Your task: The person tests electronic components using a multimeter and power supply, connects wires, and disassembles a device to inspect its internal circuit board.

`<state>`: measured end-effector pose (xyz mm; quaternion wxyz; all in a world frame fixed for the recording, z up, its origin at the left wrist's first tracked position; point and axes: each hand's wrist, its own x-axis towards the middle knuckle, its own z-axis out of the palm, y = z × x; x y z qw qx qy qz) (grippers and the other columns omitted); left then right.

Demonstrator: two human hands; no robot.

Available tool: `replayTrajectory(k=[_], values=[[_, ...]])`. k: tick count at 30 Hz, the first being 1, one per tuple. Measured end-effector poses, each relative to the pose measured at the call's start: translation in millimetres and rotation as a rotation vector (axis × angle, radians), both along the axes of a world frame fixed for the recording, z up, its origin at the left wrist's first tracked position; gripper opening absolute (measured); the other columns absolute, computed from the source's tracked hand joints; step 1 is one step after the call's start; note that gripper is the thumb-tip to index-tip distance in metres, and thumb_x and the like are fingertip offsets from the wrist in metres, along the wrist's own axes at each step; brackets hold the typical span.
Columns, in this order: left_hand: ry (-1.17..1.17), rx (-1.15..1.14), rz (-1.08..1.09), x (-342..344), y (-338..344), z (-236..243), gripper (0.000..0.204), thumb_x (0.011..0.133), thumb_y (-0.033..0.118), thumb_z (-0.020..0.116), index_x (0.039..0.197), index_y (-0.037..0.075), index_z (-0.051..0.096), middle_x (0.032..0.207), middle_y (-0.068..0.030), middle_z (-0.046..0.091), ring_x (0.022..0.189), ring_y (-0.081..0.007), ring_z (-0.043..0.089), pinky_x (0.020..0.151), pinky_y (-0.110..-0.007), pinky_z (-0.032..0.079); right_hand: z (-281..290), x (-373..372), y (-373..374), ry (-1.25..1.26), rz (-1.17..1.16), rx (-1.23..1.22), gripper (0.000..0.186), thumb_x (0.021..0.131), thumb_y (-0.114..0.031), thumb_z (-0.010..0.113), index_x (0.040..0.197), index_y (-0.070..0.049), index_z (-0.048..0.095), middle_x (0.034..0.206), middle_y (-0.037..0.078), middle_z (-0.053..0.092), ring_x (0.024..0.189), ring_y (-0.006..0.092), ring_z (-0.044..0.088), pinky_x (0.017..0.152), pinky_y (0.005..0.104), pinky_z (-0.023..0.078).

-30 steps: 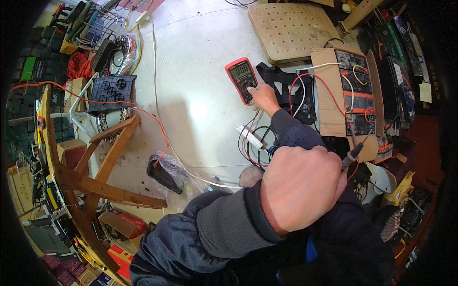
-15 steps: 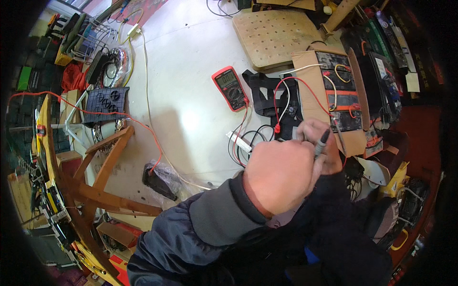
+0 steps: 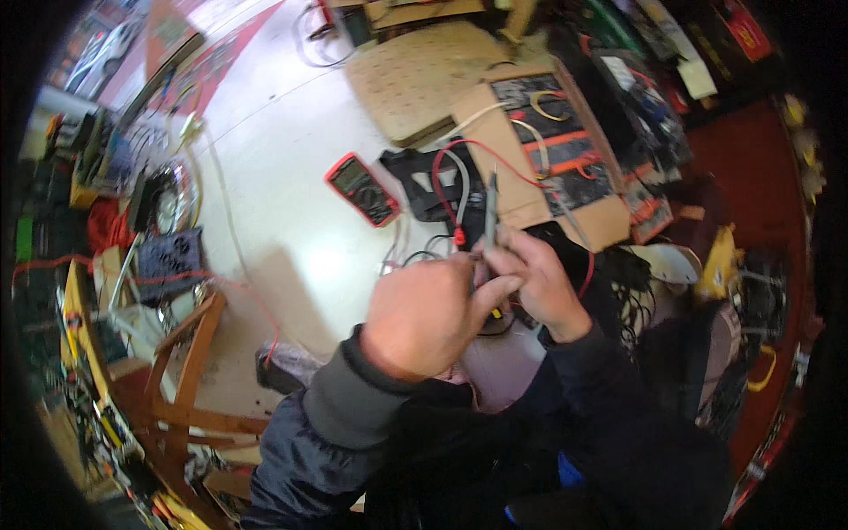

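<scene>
My right hand (image 3: 541, 281) is closed around a slim grey pen-shaped tool (image 3: 491, 212), its thin tip pointing up and away from me. My left hand (image 3: 422, 309) is closed just beside it, thumb reaching toward the right fingers; what it grips, if anything, is hidden. A small yellow bit (image 3: 496, 314) shows below the hands. Just beyond my fingers hangs a red connector (image 3: 459, 237) on a red and white cable. A red-rimmed multimeter (image 3: 362, 189) lies on the pale floor to the left, near a black strapped pouch (image 3: 424, 185).
An open cardboard box (image 3: 508, 199) holding black and orange battery-like blocks stands at the right. Behind lies a perforated tan board (image 3: 424, 75). A wooden frame (image 3: 190, 362) and a black grid panel (image 3: 170, 265) stand left. Loose black cables (image 3: 636, 291) lie right.
My view has turned, so the surroundings shift left. My hands have come apart somewhat, showing more of the right one. The grey tool now points away from me.
</scene>
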<state>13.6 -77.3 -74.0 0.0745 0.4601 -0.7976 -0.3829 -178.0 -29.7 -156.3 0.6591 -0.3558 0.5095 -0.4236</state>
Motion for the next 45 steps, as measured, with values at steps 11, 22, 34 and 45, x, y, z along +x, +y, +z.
replayTrajectory(k=[11,22,34,45], values=[[-0.162,0.033,-0.129,-5.0,-2.1,2.9,0.052,0.091,0.051,0.073,0.078,0.002,0.061,0.066,-0.0174,0.064,0.067,-0.0413,0.067,0.060,-0.049,0.052,-101.0,-45.6,-76.5,-0.012,-0.357,0.007,0.027,0.106,-0.026,0.057,0.105,0.001,0.062,0.078,0.008,0.064,0.052,0.0091,0.052,0.044,0.0243,0.040],[-0.171,0.051,-0.132,-5.5,-8.4,-0.1,0.050,0.090,0.049,0.074,0.079,0.002,0.062,0.066,-0.0175,0.064,0.067,-0.0406,0.067,0.060,-0.049,0.052,-142.8,-63.7,-146.4,0.161,-0.389,0.095,0.028,0.104,-0.027,0.060,0.094,-0.001,0.063,0.078,0.004,0.060,0.055,0.0084,0.051,0.046,0.0264,0.038],[-0.123,0.067,-0.129,-4.1,-11.7,-6.1,0.053,0.092,0.053,0.071,0.077,0.003,0.061,0.065,-0.0179,0.064,0.066,-0.0413,0.067,0.059,-0.049,0.052,-138.8,-65.2,-167.4,0.217,-0.401,0.118,0.027,0.104,-0.023,0.056,0.098,0.002,0.064,0.080,0.006,0.061,0.054,0.0094,0.050,0.043,0.0255,0.036],[-0.136,0.061,-0.149,-5.7,-14.0,-5.5,0.053,0.091,0.052,0.072,0.077,0.003,0.060,0.064,-0.0180,0.064,0.066,-0.0419,0.067,0.059,-0.049,0.052,-129.7,-64.5,-165.1,0.128,-0.444,0.123,0.024,0.102,-0.018,0.054,0.099,0.004,0.063,0.082,0.009,0.062,0.056,0.0125,0.053,0.042,0.0278,0.036]])
